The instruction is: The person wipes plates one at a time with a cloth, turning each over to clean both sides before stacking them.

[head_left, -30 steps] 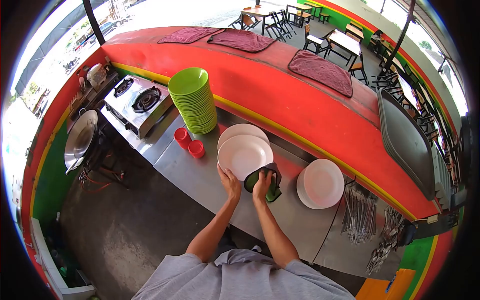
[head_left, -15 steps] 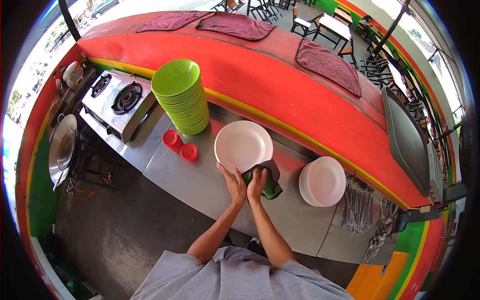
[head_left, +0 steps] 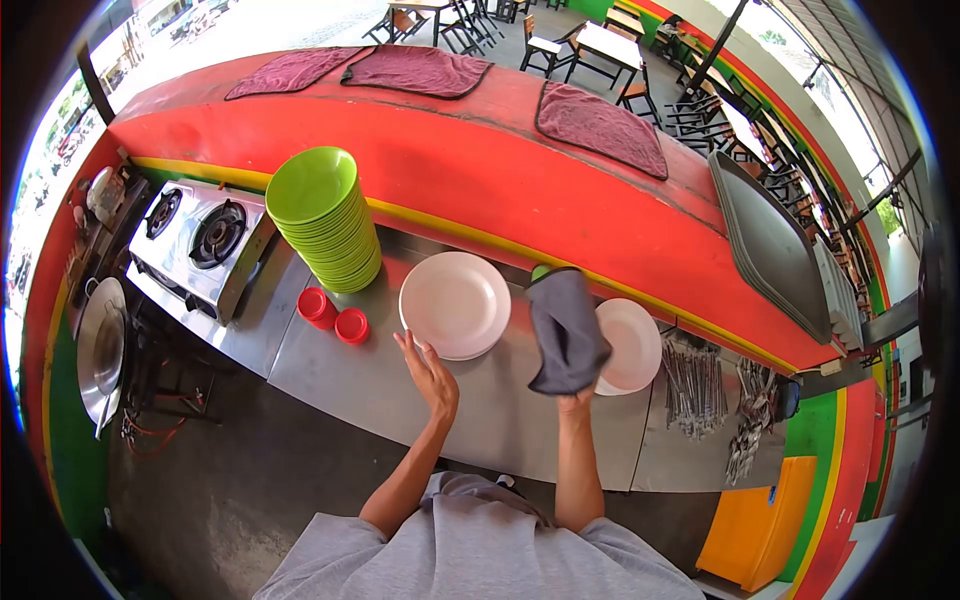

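Note:
My left hand is open, fingers stretched out just below the near rim of the white plates on the metal counter. To the right, my right hand grips a dark grey cloth with a bit of green showing at its top. The raised cloth hides most of the fingers. In this view it overlaps the left edge of a second white stack of plates.
A tall stack of green bowls stands behind two red containers. A gas stove is at left, a wok beside it. Cutlery lies at right. Along the back runs a red ledge with cloths and black trays.
My right hand has moved right with the cloth, away from the left plates and over toward the right stack. My left hand has come off the plate rim. The view has shifted slightly.

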Motion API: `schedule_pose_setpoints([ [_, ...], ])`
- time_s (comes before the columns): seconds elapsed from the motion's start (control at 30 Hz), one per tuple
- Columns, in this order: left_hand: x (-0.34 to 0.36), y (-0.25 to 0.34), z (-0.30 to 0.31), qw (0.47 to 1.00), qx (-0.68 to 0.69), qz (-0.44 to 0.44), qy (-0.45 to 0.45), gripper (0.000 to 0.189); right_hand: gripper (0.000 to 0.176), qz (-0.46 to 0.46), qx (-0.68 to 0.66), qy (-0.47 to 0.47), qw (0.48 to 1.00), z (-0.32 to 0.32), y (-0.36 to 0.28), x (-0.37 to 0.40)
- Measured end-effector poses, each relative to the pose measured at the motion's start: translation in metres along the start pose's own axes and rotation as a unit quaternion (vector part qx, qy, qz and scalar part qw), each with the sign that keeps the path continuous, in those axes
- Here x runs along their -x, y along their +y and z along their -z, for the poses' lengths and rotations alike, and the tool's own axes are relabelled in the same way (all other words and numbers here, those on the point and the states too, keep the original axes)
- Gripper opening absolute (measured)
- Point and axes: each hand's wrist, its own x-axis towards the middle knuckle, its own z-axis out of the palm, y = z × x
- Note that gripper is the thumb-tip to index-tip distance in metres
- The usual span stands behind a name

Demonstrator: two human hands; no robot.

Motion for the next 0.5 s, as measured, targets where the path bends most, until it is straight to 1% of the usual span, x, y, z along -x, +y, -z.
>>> schedule_pose_setpoints([
  [0.07, -0.003, 0.006, -0.003, 0.999, 0.052, -0.015, 0.006, 0.055, 0.044, 0.052, 0.086, -0.037, 0.994, 0.009, -0.016, 0.009],
  [0.17, 0.002, 0.05, -0.01, 0.997, 0.046, -0.059, -0.009, 0.051, 0.049, 0.14, 0.209, -0.078, 0.965, 0.027, -0.032, 0.036],
  [0.2, 0.005, 0.057, -0.014, 0.997, 0.049, -0.061, -0.025, 0.051, 0.047, 0.119, 0.167, -0.085, 0.975, 0.025, -0.03, 0.049],
  [0.27, 0.012, 0.066, -0.021, 0.995, 0.054, -0.064, -0.057, 0.05, 0.043, 0.073, 0.083, -0.101, 0.989, 0.0, -0.012, 0.08],
  [0.33, 0.019, 0.06, -0.03, 0.993, 0.063, -0.072, -0.072, 0.05, 0.04, 0.023, 0.001, -0.126, 0.992, -0.016, -0.004, 0.098],
  [0.37, 0.024, 0.057, -0.031, 0.992, 0.066, -0.075, -0.079, 0.05, 0.038, 0.014, 0.011, -0.108, 0.994, -0.01, -0.001, 0.113],
  [0.4, 0.031, 0.056, -0.031, 0.991, 0.06, -0.056, -0.109, 0.05, 0.037, 0.019, 0.059, -0.072, 0.995, 0.008, -0.003, 0.133],
  [0.43, 0.038, 0.055, -0.03, 0.988, 0.054, -0.037, -0.139, 0.049, 0.036, 0.037, 0.197, -0.009, 0.98, 0.034, -0.005, 0.152],
  [0.47, 0.046, 0.054, -0.03, 0.984, 0.048, -0.019, -0.17, 0.049, 0.035, 0.033, 0.408, 0.067, 0.91, 0.063, -0.009, 0.169],
  [0.5, 0.055, 0.045, -0.033, 0.971, 0.057, 0.031, -0.229, 0.051, 0.033, -0.003, 0.613, 0.14, 0.778, 0.088, -0.013, 0.185],
])
